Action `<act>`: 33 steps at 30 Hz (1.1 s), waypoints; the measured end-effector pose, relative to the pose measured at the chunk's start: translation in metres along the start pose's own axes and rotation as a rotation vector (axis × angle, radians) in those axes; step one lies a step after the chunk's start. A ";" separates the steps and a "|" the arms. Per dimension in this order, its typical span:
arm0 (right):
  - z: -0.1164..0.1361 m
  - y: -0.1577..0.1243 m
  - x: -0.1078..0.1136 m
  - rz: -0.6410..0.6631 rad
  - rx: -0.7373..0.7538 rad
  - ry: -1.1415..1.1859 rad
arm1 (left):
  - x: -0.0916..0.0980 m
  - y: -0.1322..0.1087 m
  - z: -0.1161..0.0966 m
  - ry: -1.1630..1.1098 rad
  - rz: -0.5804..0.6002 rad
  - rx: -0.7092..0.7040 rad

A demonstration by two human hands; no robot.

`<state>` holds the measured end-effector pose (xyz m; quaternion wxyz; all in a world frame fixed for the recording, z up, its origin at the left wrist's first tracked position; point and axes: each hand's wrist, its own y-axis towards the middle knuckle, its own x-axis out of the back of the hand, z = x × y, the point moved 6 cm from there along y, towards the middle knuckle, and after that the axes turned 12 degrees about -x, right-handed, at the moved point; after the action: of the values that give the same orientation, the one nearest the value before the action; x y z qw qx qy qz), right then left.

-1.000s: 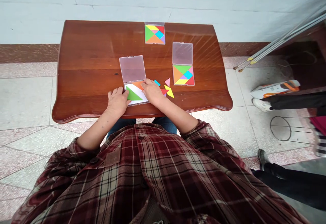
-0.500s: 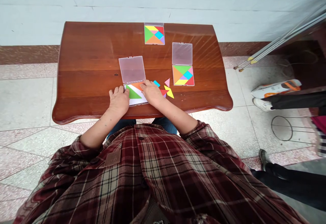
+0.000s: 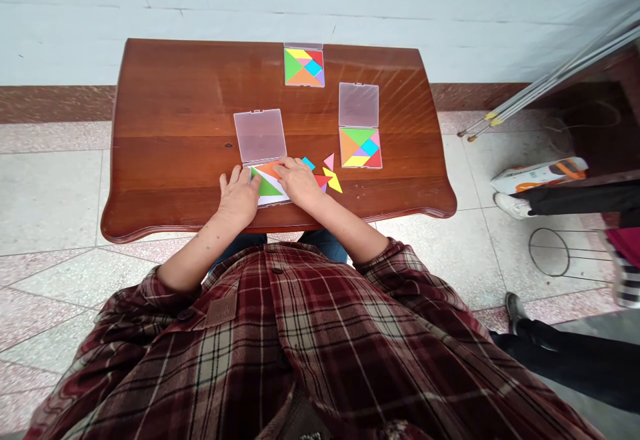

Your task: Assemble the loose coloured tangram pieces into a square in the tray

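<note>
In front of me lies a clear tangram case with its lid (image 3: 261,135) folded back. A green triangle (image 3: 265,185) and an orange triangle (image 3: 269,170) lie inside on the white base. My left hand (image 3: 239,199) rests at the case's left edge, fingers spread, its thumb touching the green triangle. My right hand (image 3: 300,183) lies over the case's right side with fingers stretched out, fingertips on the orange triangle. Beside it are loose pieces: a blue one (image 3: 309,163), a pink triangle (image 3: 329,161), a yellow parallelogram (image 3: 333,180) and a partly covered red piece (image 3: 321,180).
Two filled tangram cases lie farther off, one at the back (image 3: 304,68) and one to the right (image 3: 361,148). All are on a brown wooden table (image 3: 175,127) against a wall. At right are crutches (image 3: 505,110), a bag (image 3: 540,175) and other people's legs (image 3: 575,200).
The green triangle has slid slightly right inside the case. My left hand has shifted right with it, its fingers spreading. My right hand has barely moved.
</note>
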<state>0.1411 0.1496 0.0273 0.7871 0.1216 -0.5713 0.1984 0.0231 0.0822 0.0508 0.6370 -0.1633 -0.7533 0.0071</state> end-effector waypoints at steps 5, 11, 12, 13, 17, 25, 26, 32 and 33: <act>0.000 0.000 0.005 -0.002 -0.002 0.011 | 0.000 0.005 -0.004 -0.003 0.038 -0.072; 0.005 -0.002 0.003 0.040 0.054 0.036 | -0.001 0.003 -0.006 -0.037 0.075 -0.141; 0.007 -0.003 0.003 0.050 0.064 0.040 | -0.001 0.002 -0.006 -0.044 0.072 -0.148; 0.008 -0.005 0.003 0.057 0.070 0.041 | -0.001 0.002 -0.006 -0.049 0.065 -0.157; 0.007 -0.011 0.005 0.039 0.025 -0.007 | -0.002 0.001 -0.006 -0.040 0.040 -0.182; 0.006 -0.014 0.000 -0.048 -0.075 -0.096 | -0.003 0.000 -0.007 -0.018 0.048 -0.179; 0.005 -0.013 0.000 -0.054 -0.100 -0.100 | -0.003 0.000 -0.007 -0.013 0.044 -0.180; 0.003 -0.010 0.007 -0.075 -0.184 -0.067 | 0.001 0.004 -0.008 -0.004 0.058 -0.187; 0.002 -0.011 0.009 -0.076 -0.183 -0.052 | 0.002 0.005 -0.008 -0.002 0.059 -0.197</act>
<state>0.1466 0.1406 0.0365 0.7868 0.0757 -0.6022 0.1122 0.0316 0.0863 0.0530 0.6165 -0.2473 -0.7460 -0.0481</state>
